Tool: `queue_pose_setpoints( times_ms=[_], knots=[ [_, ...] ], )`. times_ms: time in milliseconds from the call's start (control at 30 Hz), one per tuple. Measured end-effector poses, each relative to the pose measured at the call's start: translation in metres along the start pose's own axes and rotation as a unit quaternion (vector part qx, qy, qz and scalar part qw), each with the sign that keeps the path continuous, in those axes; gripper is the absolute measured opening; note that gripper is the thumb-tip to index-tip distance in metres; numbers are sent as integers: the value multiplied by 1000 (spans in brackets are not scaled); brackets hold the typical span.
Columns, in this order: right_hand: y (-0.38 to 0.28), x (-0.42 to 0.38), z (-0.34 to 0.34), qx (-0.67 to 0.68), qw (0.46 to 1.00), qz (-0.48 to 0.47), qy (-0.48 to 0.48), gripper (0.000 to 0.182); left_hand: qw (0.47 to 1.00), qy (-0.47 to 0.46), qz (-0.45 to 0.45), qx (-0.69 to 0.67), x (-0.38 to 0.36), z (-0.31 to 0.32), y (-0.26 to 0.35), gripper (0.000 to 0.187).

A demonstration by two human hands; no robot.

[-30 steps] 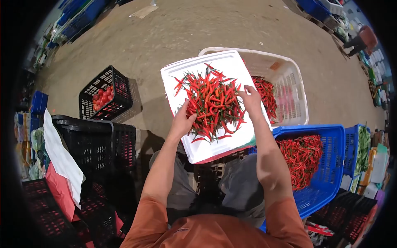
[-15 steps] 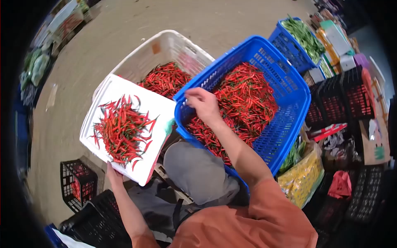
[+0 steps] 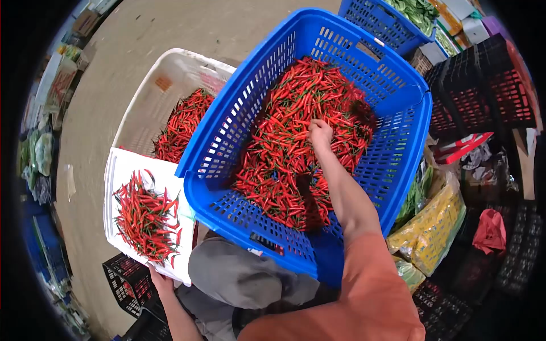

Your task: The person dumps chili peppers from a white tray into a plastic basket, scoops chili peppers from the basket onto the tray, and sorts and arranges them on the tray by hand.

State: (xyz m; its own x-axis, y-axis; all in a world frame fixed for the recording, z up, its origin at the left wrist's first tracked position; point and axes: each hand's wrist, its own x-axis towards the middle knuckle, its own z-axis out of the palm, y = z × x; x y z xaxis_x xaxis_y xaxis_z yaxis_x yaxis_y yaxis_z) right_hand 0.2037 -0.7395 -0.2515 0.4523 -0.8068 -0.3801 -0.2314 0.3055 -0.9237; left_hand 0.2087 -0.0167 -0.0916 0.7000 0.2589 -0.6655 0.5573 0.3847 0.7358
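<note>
Step in hand, as we read it: picking from the heap. Our right hand (image 3: 321,133) is down at the chillies (image 3: 284,153) in the blue basket (image 3: 392,128), near mid-heap, fingers drawn narrow; can't tell if they've got hold of any. Our left hand (image 3: 163,279) holds the white tray (image 3: 121,170) by its 6 o'clock edge, fingers hidden underneath. Tray is at the basket's 8 o'clock and carries a second pile (image 3: 145,216), bunched mid-tray, strays toward 4 o'clock.

Next move, our call: pinch a few, lift straight up before any sideways travel, tray held level. That pile looks loose and could slide.

Edges: basket walls stand above the heap, so the 8 o'clock rim is what we'd clear between heap and tray. Tray's 2 o'clock side is right by that rim; touching or not, can't tell. Our knee (image 3: 233,273) sits at 7 o'clock, tight to both.

Room: the white crate (image 3: 139,108), with more chillies inside, takes 9 to 10 o'clock; blue crate of greens (image 3: 369,24) at 1, yellow bag (image 3: 432,227) at 4. Open floor (image 3: 199,28) shows at 11. Overhead looks free.
</note>
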Motion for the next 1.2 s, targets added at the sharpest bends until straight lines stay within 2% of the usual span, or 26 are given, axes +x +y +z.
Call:
queue_pose_setpoints(
  times_ms=[100,133,200,300,400,433,500,533,600,633,700,733,800,833,867,900,933,967,1033,1100,1167,1200],
  knots=[
    [14,34,21,-77,992,-65,82,27,1000,-8,-2,-25,-7,5,3,61],
    [-17,17,23,-126,985,-72,92,27,1000,-12,0,-9,-7,4,4,61],
    [-28,19,32,-139,982,-73,104,28,1000,-14,0,-1,-2,1,4,60],
    [-34,34,44,-235,963,-27,127,34,999,-24,-8,-31,4,-4,4,62],
    [-40,36,46,-228,965,12,127,32,997,-62,-9,-43,13,-10,4,64],
    [-41,36,46,-225,965,23,131,31,998,-42,-3,-37,15,-10,4,64],
    [-36,31,37,-218,967,-10,129,32,998,-36,-23,-52,11,-1,4,63],
    [-28,30,34,-179,975,-24,126,24,999,-18,-17,-46,6,6,4,62],
    [-20,27,24,-43,995,44,73,15,998,-26,-21,-53,1,20,4,62],
    [-26,17,17,-29,999,22,35,12,998,-29,-22,-58,-3,27,6,61],
    [-59,-16,-8,-28,994,99,-36,16,997,-48,-31,-60,-6,35,6,61],
    [-81,-39,-22,-9,991,98,-89,13,996,-49,-35,-61,1,30,5,62],
    [-121,-82,-51,-11,986,62,-151,13,996,-56,-39,-63,5,29,5,62],
    [-135,-97,-66,-88,982,27,-163,13,996,-52,-36,-62,6,31,5,63],
    [-145,-115,-86,-108,976,-29,-187,13,997,-47,-33,-60,4,30,4,63],
    [-154,-134,-109,-129,966,-81,-211,13,995,-87,-35,-37,7,25,4,64],
    [-165,-155,-134,-86,964,-44,-248,12,994,-107,-9,-5,10,23,3,65],
    [-176,-179,-159,-113,957,-57,-260,12,992,-125,-1,11,12,18,2,66],
    [-186,-228,-209,-104,951,-25,-290,14,998,-54,25,34,12,23,-1,66],
    [-177,-261,-267,-176,923,-25,-340,20,995,-55,30,80,27,9,0,71],
    [-172,-299,-307,-155,917,24,-366,21,994,-52,43,86,31,8,0,72],
    [-149,-309,-335,-137,909,98,-382,21,994,-37,46,94,32,8,2,72]
  ],
)
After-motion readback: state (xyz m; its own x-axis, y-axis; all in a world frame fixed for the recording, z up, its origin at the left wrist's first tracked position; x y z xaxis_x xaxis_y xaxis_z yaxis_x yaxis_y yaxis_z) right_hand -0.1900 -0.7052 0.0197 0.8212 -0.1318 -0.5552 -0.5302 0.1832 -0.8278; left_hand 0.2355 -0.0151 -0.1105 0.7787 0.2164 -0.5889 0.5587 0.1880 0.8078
